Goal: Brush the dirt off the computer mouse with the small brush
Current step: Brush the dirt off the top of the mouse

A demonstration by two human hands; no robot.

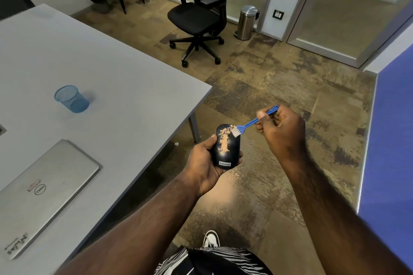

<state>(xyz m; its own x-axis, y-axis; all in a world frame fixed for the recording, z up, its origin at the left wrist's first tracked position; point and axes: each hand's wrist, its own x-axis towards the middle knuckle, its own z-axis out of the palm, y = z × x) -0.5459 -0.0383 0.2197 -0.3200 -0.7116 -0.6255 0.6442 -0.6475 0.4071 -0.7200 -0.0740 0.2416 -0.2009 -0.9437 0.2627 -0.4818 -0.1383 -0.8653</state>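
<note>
Mouse: dark oval computer mouse (226, 148) streaked with tan dirt (224, 142), cupped in left hand (206, 163) above the floor, right of the grey table (107, 78).
Brush: small blue plastic brush (250, 123), white bristles touching the mouse's far end.
Right hand (280, 127): fingers pinching the brush handle.

The mouse (226, 148) is a really dark navy, almost black, with a tan-orange smear of dirt down its middle and a small grey label in white letters, and the brush (250, 123) is bright blue with white bristles. The desk (116, 78) is plain pale grey with a see-through light blue mesh cup (71, 98) and a silver laptop (42, 192) on it, while the carpet (279, 87) is a blotchy mix of mustard-brown and dark brown patches. There's also a black office chair (199, 13), a shiny steel bin (247, 22), a purple-blue panel (388, 140) on the right, a black-and-white zebra-stripe garment (212, 261) at the bottom and a white shoe (211, 239) with black trim.
</note>
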